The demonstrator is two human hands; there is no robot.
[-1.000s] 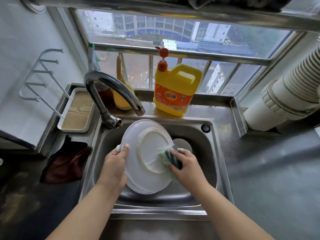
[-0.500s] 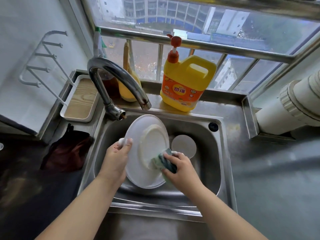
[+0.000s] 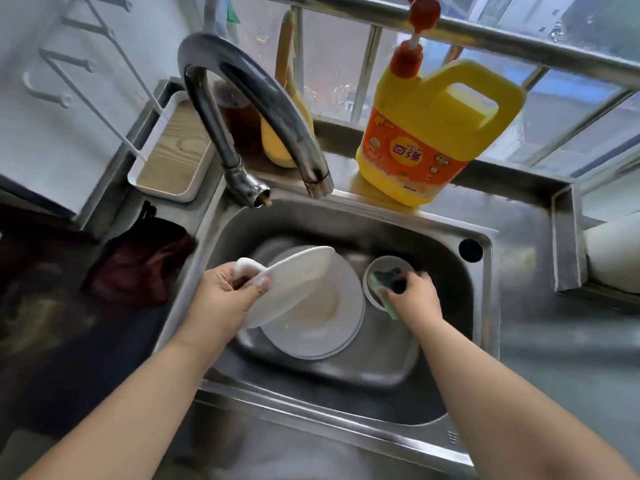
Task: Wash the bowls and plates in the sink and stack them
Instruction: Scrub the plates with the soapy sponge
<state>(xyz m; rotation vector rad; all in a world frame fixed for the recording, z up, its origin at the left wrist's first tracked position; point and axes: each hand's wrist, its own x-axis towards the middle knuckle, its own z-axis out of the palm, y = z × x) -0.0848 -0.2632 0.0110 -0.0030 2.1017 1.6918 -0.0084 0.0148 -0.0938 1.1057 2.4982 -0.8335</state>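
My left hand (image 3: 225,299) grips a white plate (image 3: 298,278) by its left rim and holds it tilted above the steel sink (image 3: 346,220). Foam sits on the rim by my fingers. Under it, one or more white plates (image 3: 322,327) lie flat on the sink floor. My right hand (image 3: 414,296) holds a green and dark sponge (image 3: 389,282) and has it over a small white bowl (image 3: 377,268) at the right of the sink. The sponge and hand hide most of the bowl's inside.
The curved tap (image 3: 263,109) arches over the sink's back left. A yellow detergent jug (image 3: 429,133) with a red pump stands on the ledge behind. A wooden tray (image 3: 173,154) and a dark cloth (image 3: 138,261) lie to the left. Steel counter stretches to the right.
My right hand with the sponge has left the plate's underside and moved right onto the small bowl. My left hand has tipped the plate flatter. The camera has leaned closer to the sink.
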